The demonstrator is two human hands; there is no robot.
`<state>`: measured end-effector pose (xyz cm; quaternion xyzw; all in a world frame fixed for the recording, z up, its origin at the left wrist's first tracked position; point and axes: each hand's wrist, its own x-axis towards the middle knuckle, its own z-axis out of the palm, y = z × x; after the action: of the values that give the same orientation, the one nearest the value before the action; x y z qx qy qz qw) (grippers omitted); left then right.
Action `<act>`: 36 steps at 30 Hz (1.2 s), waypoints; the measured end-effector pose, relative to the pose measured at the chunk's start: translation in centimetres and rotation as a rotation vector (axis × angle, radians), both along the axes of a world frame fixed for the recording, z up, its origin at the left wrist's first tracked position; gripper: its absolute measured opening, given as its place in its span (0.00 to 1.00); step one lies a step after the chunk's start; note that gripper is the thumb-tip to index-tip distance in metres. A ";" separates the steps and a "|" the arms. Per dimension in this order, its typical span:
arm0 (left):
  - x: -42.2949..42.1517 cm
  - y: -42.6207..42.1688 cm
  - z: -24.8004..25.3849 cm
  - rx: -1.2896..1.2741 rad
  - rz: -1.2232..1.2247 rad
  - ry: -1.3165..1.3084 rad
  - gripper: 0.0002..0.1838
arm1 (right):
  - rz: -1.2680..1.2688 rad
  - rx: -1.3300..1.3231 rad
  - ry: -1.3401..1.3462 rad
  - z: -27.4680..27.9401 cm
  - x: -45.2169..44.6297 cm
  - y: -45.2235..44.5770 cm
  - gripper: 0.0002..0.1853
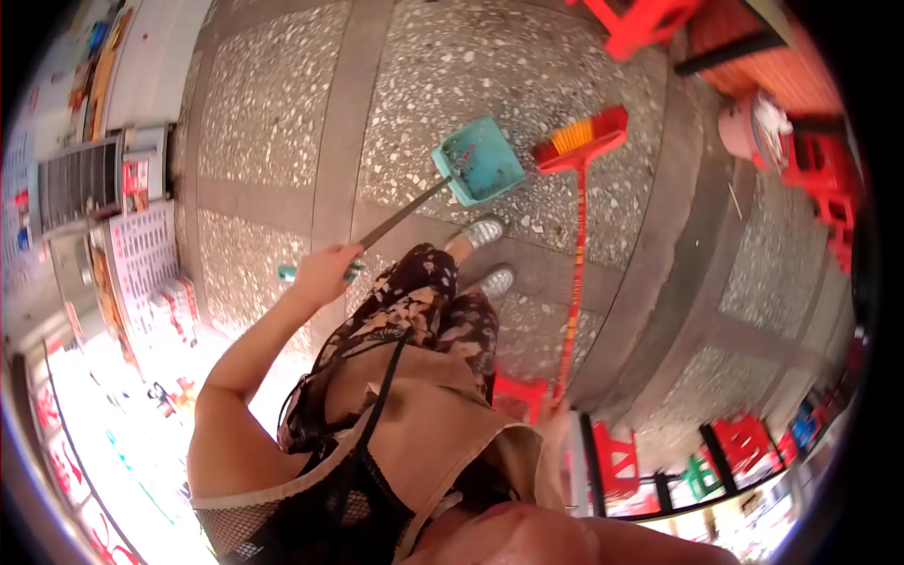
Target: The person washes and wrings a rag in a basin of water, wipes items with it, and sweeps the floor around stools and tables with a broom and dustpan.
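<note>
My left hand (325,273) is closed round the handle of a teal dustpan (492,162). The handle runs from my fist up to the pan, which lies on the speckled floor with dark bits and a small pink scrap in it. At the lower right, my right hand (556,416) grips the upper end of a red and yellow striped broom (578,254); my clothing partly hides this hand. The broom's red head with orange-yellow bristles (571,138) is on the floor just right of the dustpan, apart from it.
My shoes (482,231) stand close below the dustpan. A pink bucket (739,130) holding white waste sits at the right near red stools (817,160). More red stools (617,461) are at the lower right. Shelves and a vented appliance (80,185) line the left.
</note>
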<state>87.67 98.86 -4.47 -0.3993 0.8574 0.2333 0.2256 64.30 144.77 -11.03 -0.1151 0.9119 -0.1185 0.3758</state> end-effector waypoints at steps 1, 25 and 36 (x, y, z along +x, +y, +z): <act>1.9 0.9 0.2 0.001 0.048 -0.002 0.19 | 0.073 0.005 0.031 -0.4 -2.3 -1.3 0.20; 14.4 -0.7 1.1 -0.019 1.011 0.102 0.18 | 0.757 -0.108 -0.449 -16.8 3.9 -69.1 0.26; -0.7 -9.4 -1.3 0.044 0.814 0.132 0.16 | 0.476 0.193 -0.291 -18.5 -31.2 -48.6 0.33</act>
<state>86.96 89.49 -5.81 -0.6850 0.6370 0.3470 0.0680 33.11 96.13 -29.57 -0.2713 0.8027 0.0452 0.5292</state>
